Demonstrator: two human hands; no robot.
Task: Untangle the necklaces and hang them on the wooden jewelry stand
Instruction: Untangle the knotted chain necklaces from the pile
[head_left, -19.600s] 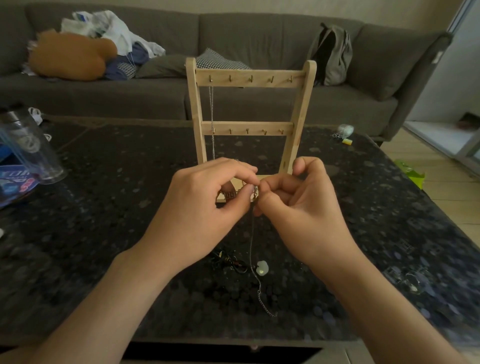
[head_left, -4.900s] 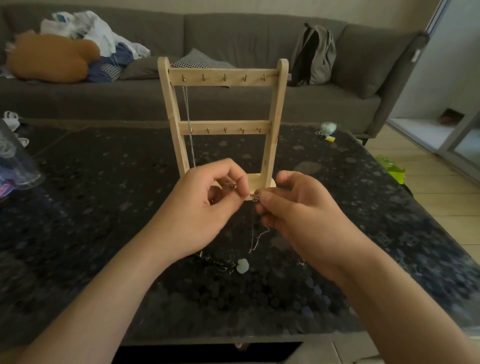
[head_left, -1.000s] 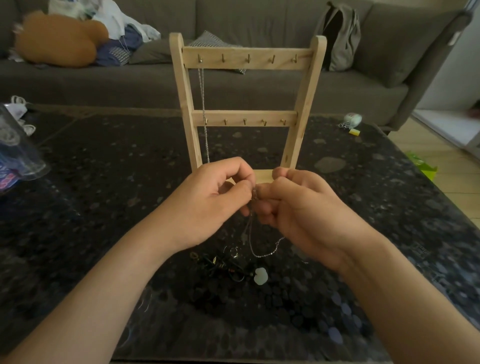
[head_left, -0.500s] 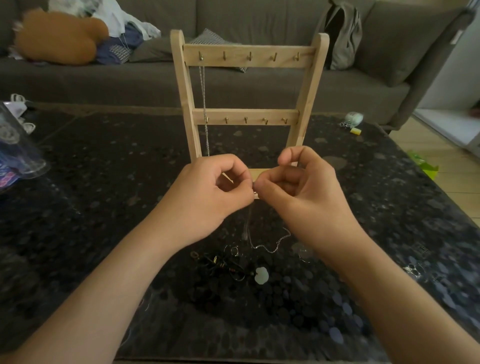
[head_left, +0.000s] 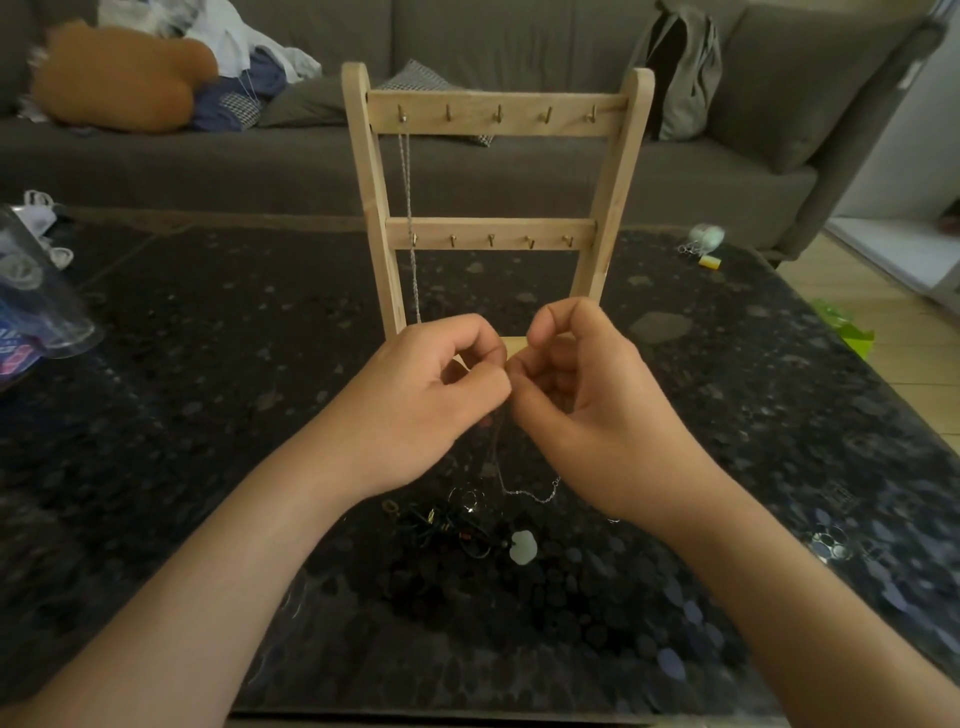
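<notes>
- Your left hand and right hand meet fingertip to fingertip over the middle of the tabletop, just in front of the base of the wooden jewelry stand.
- Each of your hands pinches a thin silver chain between thumb and forefinger, with the other fingers curled in.
- From the pinch the chain drops and loops across toward your right wrist. You cannot tell whether its lowest part touches the tabletop.
- A tangle of dark necklaces lies on the tabletop under your hands, toward the near edge, with a pale pendant at its right side.
- The stand is upright between your hands and the far edge, with two hooked crossbars. A twisted silver necklace hangs from the leftmost top hook, down past the lower bar.
- A clear plastic container sits at the left edge, and small trinkets lie near the far right corner.
- Beyond the far edge is a grey sofa, with a backpack on it.
</notes>
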